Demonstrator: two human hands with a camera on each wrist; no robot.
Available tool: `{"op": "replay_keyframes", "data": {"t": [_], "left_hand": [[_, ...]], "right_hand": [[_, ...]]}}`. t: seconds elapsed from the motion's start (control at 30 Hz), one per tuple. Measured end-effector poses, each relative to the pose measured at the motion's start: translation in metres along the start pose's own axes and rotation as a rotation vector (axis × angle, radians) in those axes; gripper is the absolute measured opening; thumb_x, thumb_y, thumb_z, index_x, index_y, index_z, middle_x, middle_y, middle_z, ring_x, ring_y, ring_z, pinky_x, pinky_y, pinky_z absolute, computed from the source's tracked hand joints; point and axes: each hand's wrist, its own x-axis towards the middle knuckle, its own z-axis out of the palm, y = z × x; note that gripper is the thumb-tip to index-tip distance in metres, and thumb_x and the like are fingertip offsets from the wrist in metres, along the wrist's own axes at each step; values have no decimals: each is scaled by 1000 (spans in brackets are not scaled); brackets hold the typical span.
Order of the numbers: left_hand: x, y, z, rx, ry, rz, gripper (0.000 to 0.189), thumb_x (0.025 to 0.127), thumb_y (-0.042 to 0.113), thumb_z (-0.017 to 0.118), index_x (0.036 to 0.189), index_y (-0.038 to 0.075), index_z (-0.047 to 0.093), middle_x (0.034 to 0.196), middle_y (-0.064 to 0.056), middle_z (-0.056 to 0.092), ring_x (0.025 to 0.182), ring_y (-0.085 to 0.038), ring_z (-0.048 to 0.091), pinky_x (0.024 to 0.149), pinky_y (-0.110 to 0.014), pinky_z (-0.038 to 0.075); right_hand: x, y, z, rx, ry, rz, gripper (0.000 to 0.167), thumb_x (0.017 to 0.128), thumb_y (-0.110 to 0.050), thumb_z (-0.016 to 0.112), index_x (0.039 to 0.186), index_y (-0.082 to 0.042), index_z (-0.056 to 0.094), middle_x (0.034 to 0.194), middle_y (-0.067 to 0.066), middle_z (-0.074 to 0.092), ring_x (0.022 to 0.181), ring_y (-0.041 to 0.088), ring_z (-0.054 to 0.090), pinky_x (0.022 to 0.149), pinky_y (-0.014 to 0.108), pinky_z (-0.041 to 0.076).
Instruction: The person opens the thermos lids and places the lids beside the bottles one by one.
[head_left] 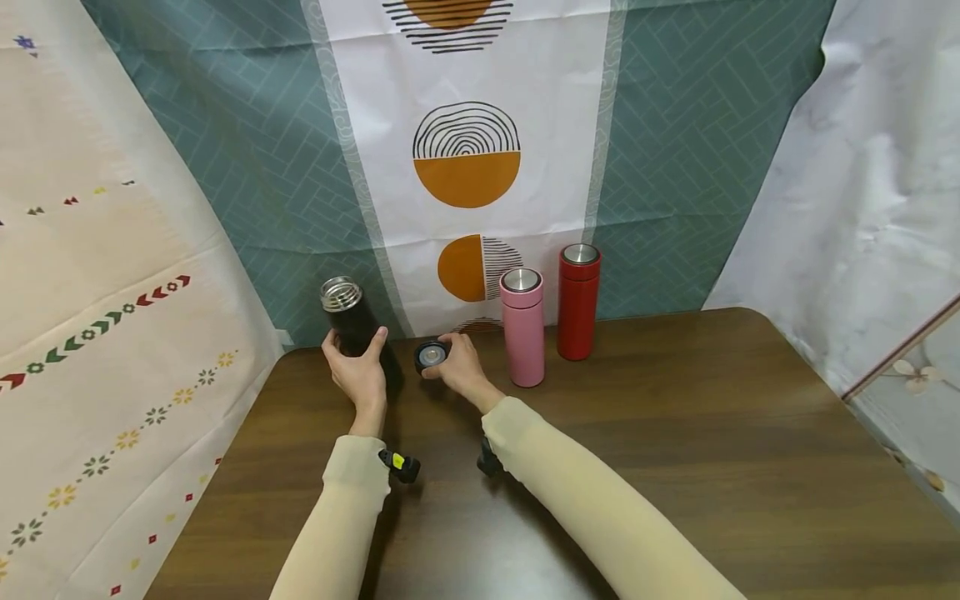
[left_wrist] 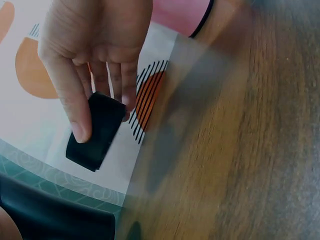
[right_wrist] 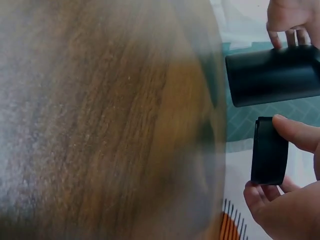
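Observation:
At the table's far left, my left hand (head_left: 360,377) grips a black flask (head_left: 352,323), whose silver threaded mouth is uncovered and faces up. The right wrist view shows the flask's smooth body (right_wrist: 275,75) with fingers wrapped behind it. To its right, my right hand (head_left: 463,368) pinches a round black lid (head_left: 432,356) between thumb and fingers, its grey inner side turned toward the head camera. Lid and flask are apart. In the left wrist view the lid (left_wrist: 97,132) appears side-on in the right hand (left_wrist: 95,35).
A pink flask (head_left: 522,333) with a silver-topped cap stands upright just right of my right hand. Behind it to the right is a red flask (head_left: 577,308), also capped. Patterned cloth (head_left: 667,167) hangs along the back edge of the brown wooden table (head_left: 675,442).

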Motion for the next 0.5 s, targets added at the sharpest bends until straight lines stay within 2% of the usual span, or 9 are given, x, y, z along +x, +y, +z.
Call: {"op": "replay_keyframes", "data": {"t": [0.23, 0.5], "left_hand": [[4, -8, 3, 0, -23, -15, 79, 77, 16, 94, 143, 6, 51, 143, -11, 60, 134, -25, 52, 115, -40, 37], [4, -17, 1, 22, -34, -34, 80, 77, 17, 94, 143, 5, 51, 145, -13, 59, 136, -27, 51, 117, -41, 34]], "right_hand": [[5, 6, 11, -52, 23, 21, 68, 75, -8, 92, 135, 0, 59, 130, 16, 54, 120, 33, 56, 108, 42, 47], [4, 14, 24, -38, 15, 29, 69, 77, -6, 91, 137, 0, 57, 132, 16, 54, 122, 32, 57, 109, 40, 47]]}}
